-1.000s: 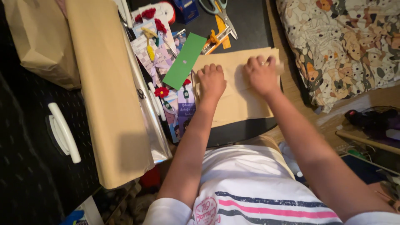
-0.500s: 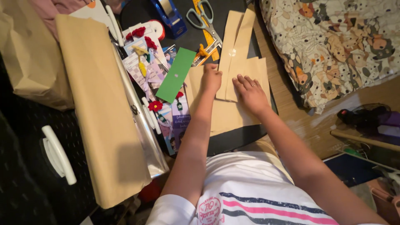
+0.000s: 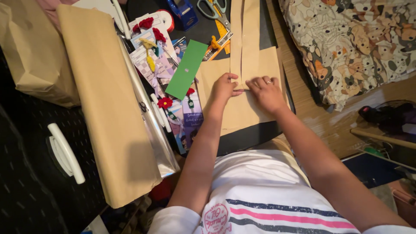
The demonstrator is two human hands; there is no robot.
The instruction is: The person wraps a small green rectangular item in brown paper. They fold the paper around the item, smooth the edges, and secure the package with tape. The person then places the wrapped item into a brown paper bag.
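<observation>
A sheet of brown kraft paper point(image 3: 242, 110) lies on a black mat point(image 3: 247, 138) in front of me. A narrow folded strip of the same paper point(image 3: 245, 39) runs away from me across the sheet. My left hand point(image 3: 224, 89) and my right hand point(image 3: 265, 93) meet at the near end of that strip, fingers curled and pinching or pressing its edge. A ring shows on my right hand.
A green card point(image 3: 187, 69) and several bookmarks with crochet flowers point(image 3: 167, 102) lie left of the paper. Scissors point(image 3: 212, 8), a yellow ruler point(image 3: 221, 37) and a blue tape dispenser point(image 3: 184, 11) sit farther back. A brown paper roll point(image 3: 102, 99) is at left, a patterned quilt point(image 3: 351, 43) at right.
The folded strip has been stood lengthwise away from me. My left hand pulled back and my right hand shifted so both now meet at the strip's near end.
</observation>
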